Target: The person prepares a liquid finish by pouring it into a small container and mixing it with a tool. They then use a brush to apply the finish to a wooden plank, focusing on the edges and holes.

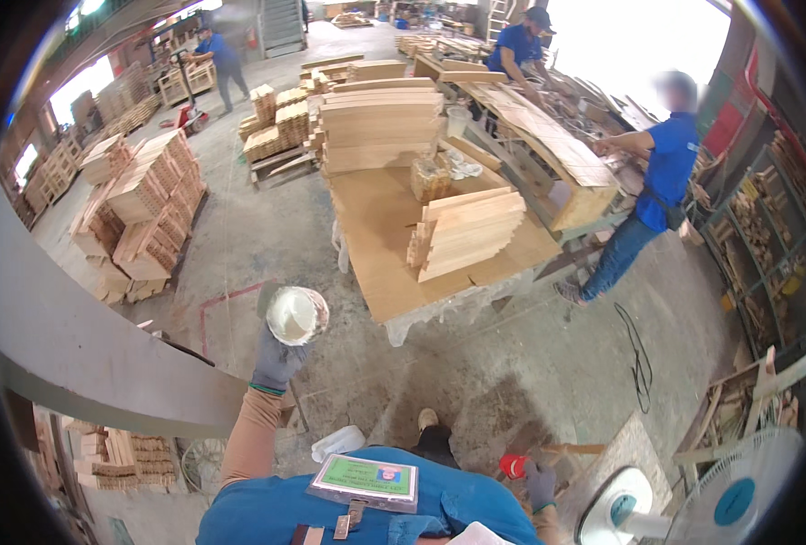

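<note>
My left hand (pixel 278 361), in a grey glove, grips a round white tub (pixel 297 315) that holds some pale, creamy material. A flat dark piece (pixel 265 298) shows at the tub's left side; its kind is unclear. Low on the right, my right hand (pixel 541 484), also gloved in grey, is closed against a small red object (pixel 514 466) whose kind I cannot make out. Ahead stands a brown-topped table (pixel 375 263) bearing a slanted stack of light wooden boards (pixel 471 232). A taller board stack (pixel 380 127) rises behind a messy glue-stained block (pixel 430 177).
Stacked wood (pixel 148 209) stands at the left, beside a grey beam (pixel 103 354). A person in blue (pixel 662 168) works at the right bench (pixel 548 136), another behind it. A cable (pixel 639 363) lies on the floor; a fan (pixel 734 500) stands at lower right.
</note>
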A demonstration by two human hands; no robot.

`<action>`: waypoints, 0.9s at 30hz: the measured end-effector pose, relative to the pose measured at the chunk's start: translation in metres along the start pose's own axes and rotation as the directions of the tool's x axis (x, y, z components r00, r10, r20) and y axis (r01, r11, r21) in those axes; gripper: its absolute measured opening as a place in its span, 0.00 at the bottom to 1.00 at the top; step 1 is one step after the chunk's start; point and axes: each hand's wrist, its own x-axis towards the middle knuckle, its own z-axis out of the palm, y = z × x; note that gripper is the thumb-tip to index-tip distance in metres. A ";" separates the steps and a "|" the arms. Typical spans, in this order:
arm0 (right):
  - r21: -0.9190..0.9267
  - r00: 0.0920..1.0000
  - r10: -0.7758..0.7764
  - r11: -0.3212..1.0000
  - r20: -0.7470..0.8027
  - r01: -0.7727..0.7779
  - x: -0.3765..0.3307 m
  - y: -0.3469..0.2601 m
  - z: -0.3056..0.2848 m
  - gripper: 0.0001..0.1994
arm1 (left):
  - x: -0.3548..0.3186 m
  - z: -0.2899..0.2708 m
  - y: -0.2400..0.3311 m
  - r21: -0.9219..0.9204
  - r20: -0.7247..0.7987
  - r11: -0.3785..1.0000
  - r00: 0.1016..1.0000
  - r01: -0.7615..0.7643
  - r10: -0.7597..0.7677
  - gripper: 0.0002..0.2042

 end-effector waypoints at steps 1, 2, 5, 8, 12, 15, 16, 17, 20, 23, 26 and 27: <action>-0.151 1.000 -0.026 0.988 0.010 0.027 0.018 -0.010 0.002 0.17 | 0.000 0.001 0.000 -0.002 -0.024 1.000 0.999 -0.028 0.028 0.21; -0.106 0.986 -0.137 0.983 0.089 0.147 0.041 -0.022 0.004 0.18 | 0.002 0.000 -0.003 0.050 -0.043 0.999 0.999 -0.015 0.017 0.21; -0.327 0.945 -0.191 0.904 0.266 0.275 0.134 -0.100 0.026 0.17 | 0.001 -0.009 -0.023 0.187 -0.087 0.982 0.996 0.024 -0.008 0.21; -0.109 0.807 -0.288 0.912 0.515 0.395 0.189 -0.201 0.059 0.17 | -0.005 -0.020 -0.037 -0.073 -0.155 0.992 0.984 -0.103 0.091 0.22; 0.034 0.514 -0.484 0.751 0.709 0.659 0.220 -0.324 0.135 0.23 | -0.006 -0.041 -0.028 -0.057 -0.355 0.950 0.895 -0.308 0.269 0.21; 0.038 0.327 -0.560 0.542 0.761 0.839 0.232 -0.393 0.221 0.21 | 0.000 -0.067 -0.001 -0.010 -0.403 0.929 0.851 -0.371 0.336 0.19; 0.079 0.287 -0.613 0.498 0.736 0.863 0.237 -0.412 0.251 0.19 | 0.004 -0.077 0.011 -0.014 -0.414 0.923 0.842 -0.386 0.346 0.19; 0.064 0.286 -0.620 0.479 0.731 0.875 0.244 -0.431 0.281 0.17 | 0.013 -0.088 0.023 -0.013 -0.462 0.916 0.814 -0.402 0.351 0.19; -0.133 0.420 -0.568 0.477 0.708 0.869 0.289 -0.491 0.371 0.15 | 0.057 -0.118 0.067 0.034 -0.407 0.907 0.823 -0.420 0.396 0.19; -0.482 0.815 -0.272 0.695 0.512 0.534 0.358 -0.529 0.443 0.19 | 0.107 -0.139 0.126 0.112 -0.352 0.942 0.874 -0.317 0.336 0.20; -0.671 0.997 0.006 0.740 0.074 0.045 0.445 -0.526 0.475 0.21 | 0.141 -0.152 0.194 0.052 -0.392 0.965 0.884 -0.257 0.256 0.22; -0.629 0.990 0.128 0.765 -0.063 -0.139 0.472 -0.517 0.478 0.21 | 0.145 -0.154 0.218 0.046 -0.412 0.972 0.882 -0.229 0.228 0.23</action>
